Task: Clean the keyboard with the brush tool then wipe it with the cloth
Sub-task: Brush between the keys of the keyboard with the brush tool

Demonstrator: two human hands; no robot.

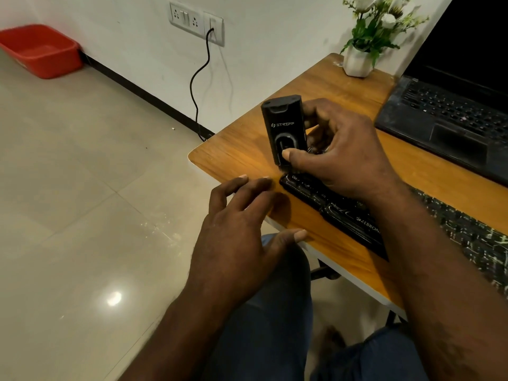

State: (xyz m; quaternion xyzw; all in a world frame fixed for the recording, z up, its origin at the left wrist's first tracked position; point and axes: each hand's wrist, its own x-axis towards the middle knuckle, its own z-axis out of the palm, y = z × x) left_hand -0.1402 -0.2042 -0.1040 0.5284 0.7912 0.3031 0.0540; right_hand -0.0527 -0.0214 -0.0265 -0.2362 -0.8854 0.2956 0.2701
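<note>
Left hand at table edge, brush upright

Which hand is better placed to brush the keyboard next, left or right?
Right: the right hand grips the brush tool upright at one end of the keyboard; the left hand is open and holds nothing.

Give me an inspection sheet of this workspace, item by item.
Surface: wooden desk, rounded corner.
Job's things: black keyboard, white-speckled; brush tool upright at its left end; cloth not seen.
Clutter: open laptop and potted plant at the back.
Grippers: right hand grips the brush tool; left hand spread, fingertips on the desk.
Cables: black cable hangs from the wall socket.
Surroundings: red tub on the tiled floor by the wall.
</note>
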